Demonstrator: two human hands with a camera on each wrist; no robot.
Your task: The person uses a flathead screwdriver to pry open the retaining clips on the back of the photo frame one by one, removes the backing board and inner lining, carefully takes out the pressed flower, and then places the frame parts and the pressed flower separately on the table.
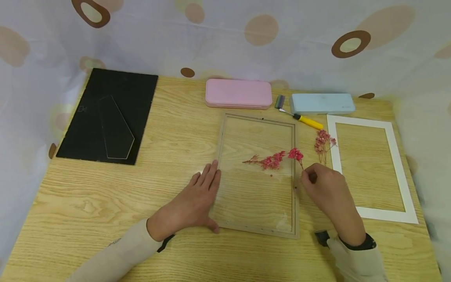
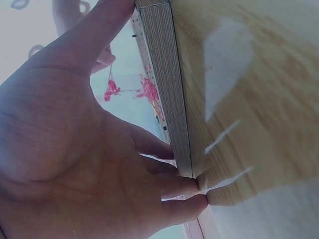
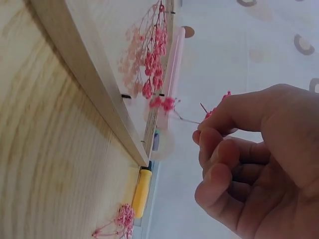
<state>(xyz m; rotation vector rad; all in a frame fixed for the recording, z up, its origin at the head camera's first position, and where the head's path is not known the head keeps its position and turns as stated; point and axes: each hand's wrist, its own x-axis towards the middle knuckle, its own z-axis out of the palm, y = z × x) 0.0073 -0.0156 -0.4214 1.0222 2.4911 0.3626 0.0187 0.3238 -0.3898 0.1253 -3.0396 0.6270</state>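
A picture frame (image 1: 296, 213) with a clear pane lies flat on the wooden table. My left hand (image 1: 192, 203) rests along its left side, fingers extended and thumb near the lower left corner. In the left wrist view the fingertips (image 2: 185, 185) touch the frame's outer edge. My right hand (image 1: 325, 188), above the right rim, pinches the thin stem of a pink dried flower cluster (image 1: 295, 154). More pink blossoms (image 1: 271, 161) extend leftward over the pane; whether they belong to the same sprig, I cannot tell. Another pink sprig (image 1: 323, 144) lies beyond the right hand.
At right is a white rectangular mat (image 1: 396, 164). A yellow-handled screwdriver (image 1: 310, 122), a small dark block (image 1: 280, 102), a pink case (image 1: 239, 93) and a light blue case (image 1: 322, 103) line the back. A black backing board (image 1: 82, 129) with a stand lies at left.
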